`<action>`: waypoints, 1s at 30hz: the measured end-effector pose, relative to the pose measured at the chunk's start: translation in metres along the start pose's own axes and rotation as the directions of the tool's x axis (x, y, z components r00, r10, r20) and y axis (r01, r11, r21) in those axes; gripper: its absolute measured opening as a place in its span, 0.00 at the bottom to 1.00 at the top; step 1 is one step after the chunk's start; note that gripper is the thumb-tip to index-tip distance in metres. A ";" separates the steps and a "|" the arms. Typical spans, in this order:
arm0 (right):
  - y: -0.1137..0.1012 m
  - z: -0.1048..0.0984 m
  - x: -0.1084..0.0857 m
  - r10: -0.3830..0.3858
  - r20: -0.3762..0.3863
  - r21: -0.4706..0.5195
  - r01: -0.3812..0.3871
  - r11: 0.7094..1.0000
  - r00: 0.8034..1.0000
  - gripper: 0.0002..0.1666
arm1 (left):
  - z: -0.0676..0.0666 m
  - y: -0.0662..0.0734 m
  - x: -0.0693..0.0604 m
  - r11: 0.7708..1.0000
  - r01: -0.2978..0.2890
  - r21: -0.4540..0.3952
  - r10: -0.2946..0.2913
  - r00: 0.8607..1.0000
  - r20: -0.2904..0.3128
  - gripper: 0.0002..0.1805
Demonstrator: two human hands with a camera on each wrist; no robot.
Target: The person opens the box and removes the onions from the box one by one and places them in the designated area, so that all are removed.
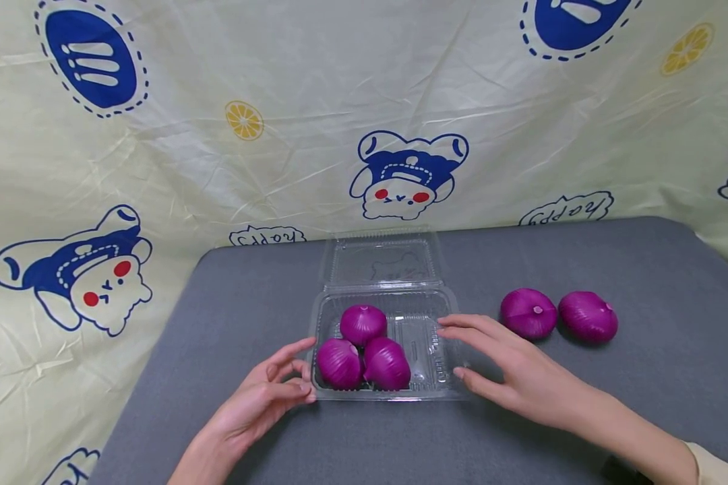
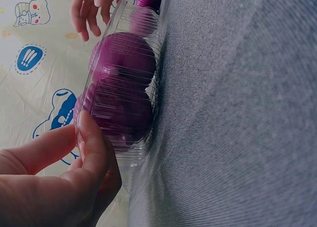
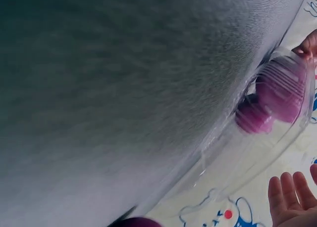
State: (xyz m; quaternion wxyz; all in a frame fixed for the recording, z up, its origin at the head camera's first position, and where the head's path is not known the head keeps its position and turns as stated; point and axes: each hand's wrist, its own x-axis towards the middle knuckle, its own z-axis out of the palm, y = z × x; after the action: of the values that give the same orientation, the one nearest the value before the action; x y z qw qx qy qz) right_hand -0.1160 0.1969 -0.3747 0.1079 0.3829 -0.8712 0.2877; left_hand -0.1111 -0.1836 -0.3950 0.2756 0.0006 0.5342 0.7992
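A clear plastic clamshell container (image 1: 423,350) lies with its lid (image 1: 382,261) folded back. Three purple onions (image 1: 364,325) cluster in its left half. At the near left corner, my left hand (image 1: 261,401) pinches the rim between thumb and fingers, plainest in the left wrist view. My right hand (image 1: 518,370) hovers by the right rim, fingers extended and holding nothing; in the right wrist view its fingers (image 3: 290,190) appear apart from the container. Two more onions, one round (image 1: 528,314) and one beside it (image 1: 588,317), lie on the table beyond my right hand.
The table (image 1: 249,289) has a grey cloth top. Behind it hangs a pale printed sheet (image 1: 303,60), with the container's lid reaching close to the table's back edge. A small dark object (image 1: 621,471) shows below my right forearm.
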 end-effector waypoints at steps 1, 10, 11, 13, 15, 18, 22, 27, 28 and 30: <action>-0.001 0.002 0.002 -0.009 0.013 0.007 0.009 1.000 1.000 0.39 | 0.000 0.000 0.000 1.000 -0.001 -0.001 0.001 1.000 0.002 0.43; -0.004 0.017 0.023 -0.065 0.110 0.077 0.057 0.995 0.992 0.35 | 0.000 0.001 0.000 1.000 0.010 -0.008 -0.010 1.000 0.003 0.43; -0.005 0.019 0.025 -0.068 0.116 0.086 0.059 0.995 0.991 0.35 | 0.001 0.001 0.000 1.000 0.014 -0.009 -0.014 1.000 0.001 0.43; -0.006 0.022 0.029 -0.065 0.131 0.098 0.052 0.994 0.989 0.34 | 0.001 0.002 0.000 1.000 0.020 -0.011 -0.020 1.000 -0.002 0.43; -0.007 0.025 0.033 -0.046 0.155 0.112 0.029 0.993 0.987 0.34 | 0.001 0.002 0.000 1.000 0.023 -0.011 -0.023 1.000 -0.001 0.43; -0.008 0.029 0.038 -0.013 0.204 0.128 -0.013 0.992 0.979 0.34 | 0.001 0.002 0.000 1.000 0.019 -0.008 -0.019 1.000 0.001 0.43; -0.009 0.034 0.044 0.008 0.256 0.131 -0.043 0.990 0.967 0.35 | 0.001 0.002 0.000 1.000 0.005 -0.002 -0.005 1.000 0.009 0.42; -0.006 0.040 0.051 0.029 0.317 0.132 -0.074 0.989 0.948 0.36 | 0.001 0.002 -0.001 1.000 0.003 0.000 -0.003 1.000 0.012 0.42; -0.005 0.041 0.052 0.036 0.326 0.131 -0.083 0.988 0.945 0.36 | 0.001 0.002 -0.001 1.000 0.005 0.000 -0.005 1.000 0.009 0.42; -0.004 0.042 0.054 0.047 0.339 0.131 -0.096 0.987 0.940 0.36 | 0.001 0.002 -0.001 1.000 0.007 -0.001 -0.007 1.000 0.001 0.42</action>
State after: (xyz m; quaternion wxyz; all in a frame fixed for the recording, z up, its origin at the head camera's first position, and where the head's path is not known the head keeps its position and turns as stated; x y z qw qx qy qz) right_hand -0.1488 0.1372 -0.3847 -0.0804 0.4010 -0.8668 0.2853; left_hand -0.1109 -0.1842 -0.3926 0.2787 -0.0013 0.5337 0.7984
